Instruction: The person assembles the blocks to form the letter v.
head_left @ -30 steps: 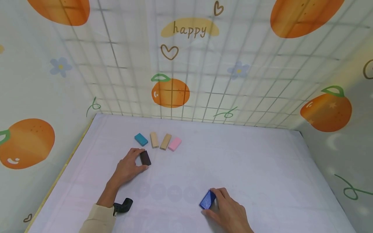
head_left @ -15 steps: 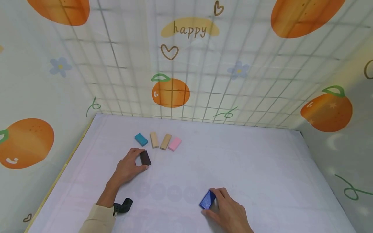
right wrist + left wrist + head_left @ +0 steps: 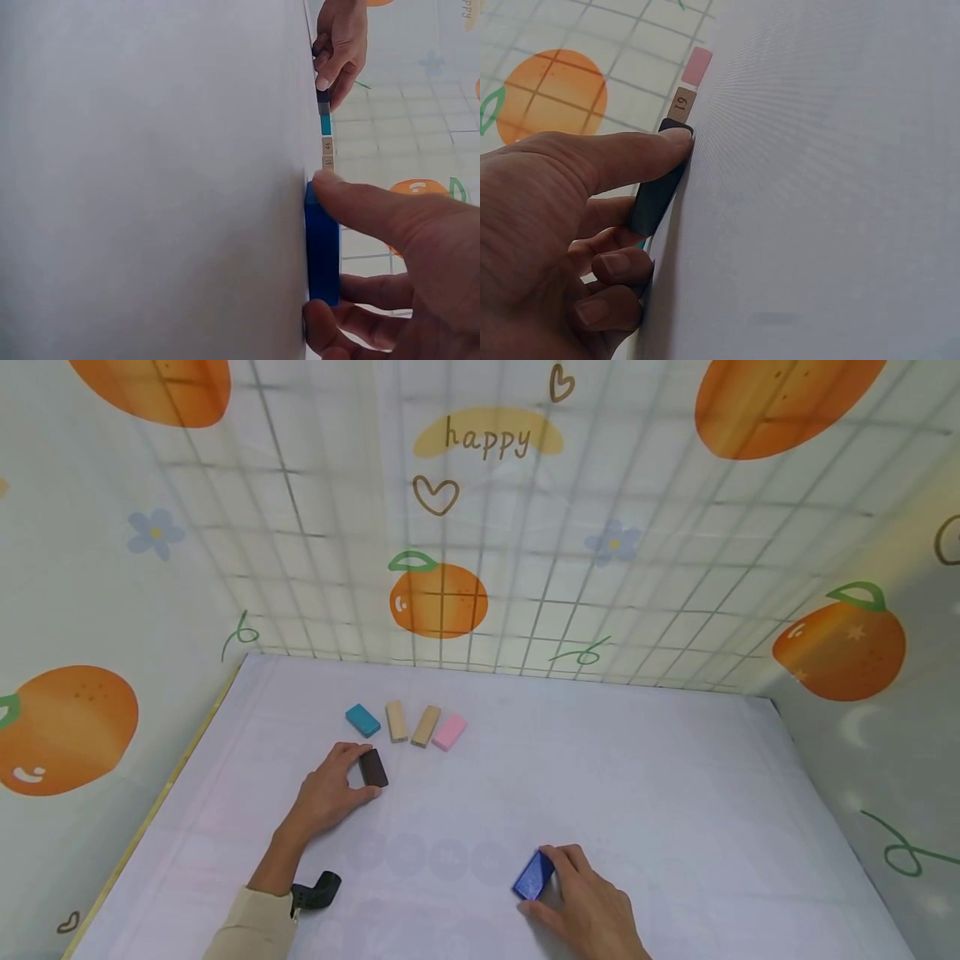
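Note:
My left hand (image 3: 327, 795) pinches a black block (image 3: 373, 768) between thumb and fingers, at the left of the table. In the left wrist view the thumb lies at one end of the black block (image 3: 660, 184) and the fingers are at its other end. Nearer to me, right of the middle, my right hand (image 3: 588, 902) grips a blue block (image 3: 534, 875) by its two ends. The right wrist view shows the blue block (image 3: 323, 247) lying right at the white table surface, thumb on its far end.
Beyond the left hand lie a teal block (image 3: 363, 720), two plain wooden blocks, one of them a tan block (image 3: 397, 721), and a pink block (image 3: 450, 732), in a row. A patterned cloth wall (image 3: 525, 610) stands behind the white table (image 3: 637, 777). A black wrist strap (image 3: 318, 890) shows at the left sleeve.

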Tool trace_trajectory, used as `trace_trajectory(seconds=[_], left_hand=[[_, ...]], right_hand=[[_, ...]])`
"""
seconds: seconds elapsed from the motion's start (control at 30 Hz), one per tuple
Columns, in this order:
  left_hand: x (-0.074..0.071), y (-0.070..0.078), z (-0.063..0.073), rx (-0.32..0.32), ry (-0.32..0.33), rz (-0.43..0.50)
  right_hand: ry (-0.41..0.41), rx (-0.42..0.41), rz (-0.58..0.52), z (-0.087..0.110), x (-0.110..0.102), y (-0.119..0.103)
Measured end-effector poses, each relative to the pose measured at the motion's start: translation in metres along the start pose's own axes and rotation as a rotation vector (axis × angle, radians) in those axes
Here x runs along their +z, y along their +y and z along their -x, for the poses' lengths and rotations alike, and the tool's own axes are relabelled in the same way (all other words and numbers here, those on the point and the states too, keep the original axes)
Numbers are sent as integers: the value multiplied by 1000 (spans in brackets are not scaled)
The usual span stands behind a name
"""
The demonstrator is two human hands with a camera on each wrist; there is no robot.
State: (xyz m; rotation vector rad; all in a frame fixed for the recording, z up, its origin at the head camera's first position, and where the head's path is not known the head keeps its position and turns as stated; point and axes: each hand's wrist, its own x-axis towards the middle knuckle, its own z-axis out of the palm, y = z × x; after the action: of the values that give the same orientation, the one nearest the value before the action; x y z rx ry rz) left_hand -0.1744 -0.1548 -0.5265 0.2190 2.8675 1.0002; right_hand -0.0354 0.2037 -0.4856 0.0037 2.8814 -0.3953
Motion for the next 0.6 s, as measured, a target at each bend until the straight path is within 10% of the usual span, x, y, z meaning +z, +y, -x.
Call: trace_trajectory(seconds=[0.6], left_hand=[[0,1,1,2,3,0]], right_hand=[[5,-16,3,0,0,1]])
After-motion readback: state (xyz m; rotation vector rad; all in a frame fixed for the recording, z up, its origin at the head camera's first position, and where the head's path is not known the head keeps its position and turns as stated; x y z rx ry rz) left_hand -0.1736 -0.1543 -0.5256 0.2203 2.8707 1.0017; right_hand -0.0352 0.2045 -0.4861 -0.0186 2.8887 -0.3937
